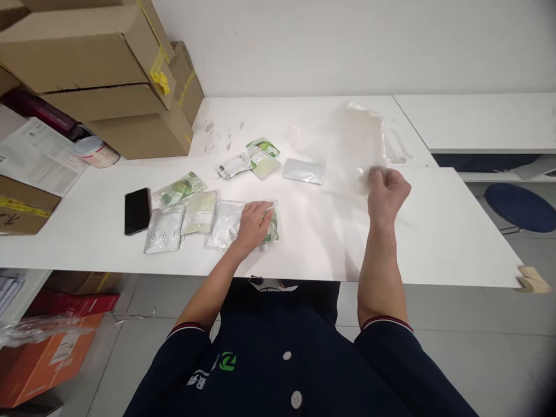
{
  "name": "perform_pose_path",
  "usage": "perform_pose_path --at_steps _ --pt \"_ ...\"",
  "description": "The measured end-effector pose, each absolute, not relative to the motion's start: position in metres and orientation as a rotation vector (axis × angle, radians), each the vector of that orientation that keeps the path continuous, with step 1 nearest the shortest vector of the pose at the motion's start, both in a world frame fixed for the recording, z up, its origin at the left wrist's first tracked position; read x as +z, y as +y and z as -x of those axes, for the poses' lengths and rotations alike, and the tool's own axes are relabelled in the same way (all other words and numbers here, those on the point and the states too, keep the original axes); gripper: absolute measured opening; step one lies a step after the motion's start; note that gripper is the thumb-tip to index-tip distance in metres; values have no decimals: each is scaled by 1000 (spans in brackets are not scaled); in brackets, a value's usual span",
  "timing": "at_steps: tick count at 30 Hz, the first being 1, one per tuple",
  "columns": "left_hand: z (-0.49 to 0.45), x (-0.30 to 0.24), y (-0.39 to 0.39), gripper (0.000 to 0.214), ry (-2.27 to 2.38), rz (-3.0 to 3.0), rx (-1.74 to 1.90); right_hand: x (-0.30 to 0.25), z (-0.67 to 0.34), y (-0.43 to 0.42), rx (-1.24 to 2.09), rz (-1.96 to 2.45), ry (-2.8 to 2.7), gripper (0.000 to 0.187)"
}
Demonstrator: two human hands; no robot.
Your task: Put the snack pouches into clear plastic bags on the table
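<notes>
My right hand (388, 188) is closed, pinching the lower edge of a clear plastic bag (362, 136) over the right part of the white table. The bag is sheer, so its outline is partly hard to follow. Lower and to the left, my left hand (254, 225) lies over packets near the table's front edge, its fingers stretched out. Beneath and beside it are a silver packet (225, 225) and a green printed packet (272, 227), both partly covered by the hand. Between my hands, further back, a plain silver sachet (304, 171) lies flat.
Left of my left hand lie a pale green packet (200, 213), a silver pouch (164, 230), a green pouch (180, 190) and a black phone (138, 211). More packets (264, 162) lie farther back. Cardboard boxes (99, 58) and a round tub (96, 152) stand left; a blue stool (521, 205) is right.
</notes>
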State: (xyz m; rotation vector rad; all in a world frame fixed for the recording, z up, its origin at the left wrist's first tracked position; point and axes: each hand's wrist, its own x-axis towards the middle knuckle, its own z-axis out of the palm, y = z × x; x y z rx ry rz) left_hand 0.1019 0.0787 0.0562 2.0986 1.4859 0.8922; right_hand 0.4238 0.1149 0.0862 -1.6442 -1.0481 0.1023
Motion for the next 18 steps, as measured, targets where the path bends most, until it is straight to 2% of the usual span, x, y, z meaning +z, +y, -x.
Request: perform_pose_path --at_steps 3,7,8,13,15,18 --pt "-123 62 85 43 1311 -1714 1024 87 -398 107 299 1444 -974 30" --pt "-146 63 115 73 1218 -1292 992 80 -371 108 556 1358 -999 39" --pt "-150 62 123 72 1169 -1196 972 78 -367 108 639 1341 -1034 41" --pt "-165 62 143 35 855 -790 1048 70 -359 104 939 1353 -1155 53" --pt "-164 64 141 31 842 -787 1136 64 -362 100 1053 1439 -1247 58" --pt "-150 71 135 28 1064 -993 1254 52 -376 100 1113 1544 -1484 67"
